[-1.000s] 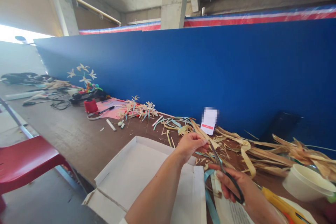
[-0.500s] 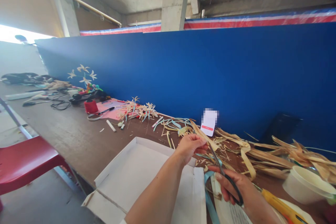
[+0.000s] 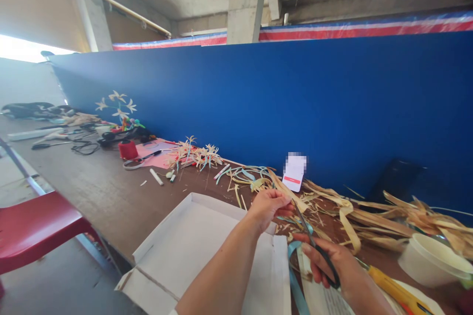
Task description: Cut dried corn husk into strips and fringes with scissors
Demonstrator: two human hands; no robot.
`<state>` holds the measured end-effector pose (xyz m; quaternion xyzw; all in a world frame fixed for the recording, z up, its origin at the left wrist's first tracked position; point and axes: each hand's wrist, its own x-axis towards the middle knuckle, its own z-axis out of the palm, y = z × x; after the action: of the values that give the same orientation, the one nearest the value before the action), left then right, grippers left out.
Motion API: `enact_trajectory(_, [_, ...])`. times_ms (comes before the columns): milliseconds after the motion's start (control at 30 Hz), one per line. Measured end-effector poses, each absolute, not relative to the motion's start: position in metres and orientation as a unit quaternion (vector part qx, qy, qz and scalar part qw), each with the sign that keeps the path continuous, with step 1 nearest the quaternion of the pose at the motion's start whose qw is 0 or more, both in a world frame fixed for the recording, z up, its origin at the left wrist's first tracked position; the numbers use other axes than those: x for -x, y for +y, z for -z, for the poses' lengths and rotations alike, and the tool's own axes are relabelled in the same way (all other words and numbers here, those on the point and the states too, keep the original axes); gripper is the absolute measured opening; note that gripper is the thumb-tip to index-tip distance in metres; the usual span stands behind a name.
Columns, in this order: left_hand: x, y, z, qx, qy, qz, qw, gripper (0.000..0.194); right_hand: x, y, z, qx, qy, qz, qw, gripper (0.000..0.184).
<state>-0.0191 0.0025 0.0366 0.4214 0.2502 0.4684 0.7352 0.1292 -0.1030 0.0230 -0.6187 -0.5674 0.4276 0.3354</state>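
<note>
a blue panel [image 3: 221, 98] stands along the back edge of a brown table [image 3: 92, 172]. a white box [image 3: 207, 231] lies at the near edge, dried strips [image 3: 384, 220] along the back. the left hand [image 3: 269, 209] has fingertips pinched together, on what is too small to tell; the right hand [image 3: 344, 263] is clamped on scissors [image 3: 326, 257], tips by the left fingers.

Bare left hand [image 3: 269, 208], pale sleeve edge [image 3: 173, 311]

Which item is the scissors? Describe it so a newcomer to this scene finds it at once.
Start at the long blue panel and drop to the brown table before it. Just right of the white box, the right hand holds the scissors. Their black handle and slim metal blades stand out from the pale strips and yellow tool nearby.
</note>
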Motion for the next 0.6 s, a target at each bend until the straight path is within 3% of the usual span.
enact_trajectory(600, [0.0174,0.0007,-0.0344,-0.443,0.261,-0.451,0.729,0.041,-0.1253,-0.1034,-0.0229,0.597,-0.553,-0.422,0.400,0.056])
